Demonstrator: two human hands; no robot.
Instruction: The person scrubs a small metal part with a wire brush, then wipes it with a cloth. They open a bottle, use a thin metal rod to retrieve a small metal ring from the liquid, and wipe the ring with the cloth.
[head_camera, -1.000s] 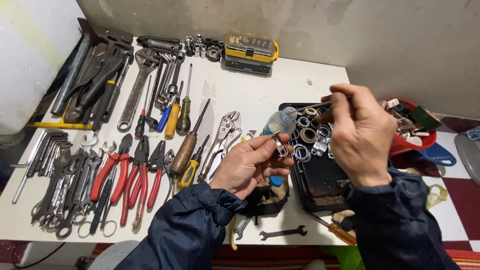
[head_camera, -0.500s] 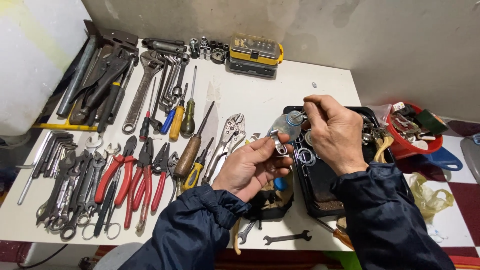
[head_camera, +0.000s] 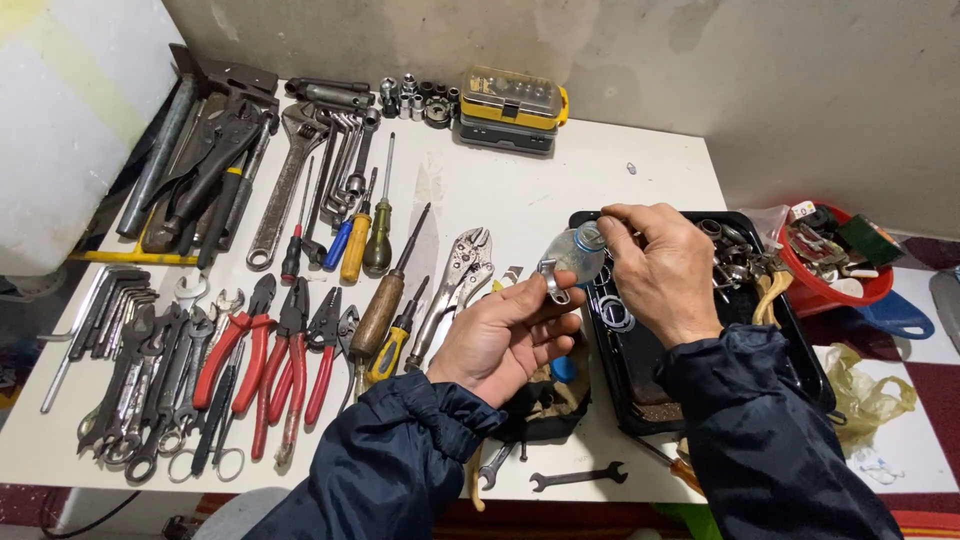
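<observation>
Holding a small clear plastic bag (head_camera: 578, 252) up over the white bench (head_camera: 560, 190), the right hand (head_camera: 662, 268) is pinching the bag's top edge, thumb and forefinger pressed together on it. The bag is hanging between the two hands, just above the left edge of the black metal tray (head_camera: 640, 380); what it contains is too blurred to make out. The left hand (head_camera: 505, 335) is lying palm up just beneath and to the left, its fingers (head_camera: 545, 325) loosely curled and apart, and a small silver metal clamp ring (head_camera: 550, 283) is resting against the fingertips, touching the bottom of the bag. Whether the left hand is actually gripping that ring is hard to tell. Both arms are wearing dark blue jacket sleeves (head_camera: 400, 460). In the tray, shiny metal rings (head_camera: 614, 312) are lying just below the right hand. Left of the hands, silver locking pliers (head_camera: 458, 278) and a wooden-handled screwdriver (head_camera: 388, 295) are lying flat, with red-handled pliers (head_camera: 262, 350) further left. A yellow and grey bit case (head_camera: 512, 108) is sitting at the back, and a red plastic bowl (head_camera: 830, 265) full of odds and ends is standing beside the tray on the right.
</observation>
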